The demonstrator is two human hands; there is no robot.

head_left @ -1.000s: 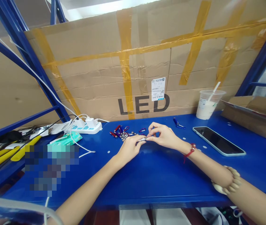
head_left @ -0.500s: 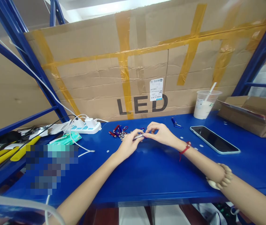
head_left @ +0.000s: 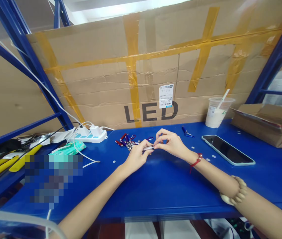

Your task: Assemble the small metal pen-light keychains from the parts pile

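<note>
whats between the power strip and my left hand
In the head view, a small pile of red, blue and silver pieces lies on the blue table between the white power strip and your left hand.

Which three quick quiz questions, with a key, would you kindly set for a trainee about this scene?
1. Multiple choice: what does the left hand hold?
a) a phone
b) a slim silvery object
c) a drink cup

2. True or false: the red bracelet is around the right wrist.

3. Fill in the blank: the large black letters on the cardboard spell ____.

Key: 1. b; 2. true; 3. LED
</note>
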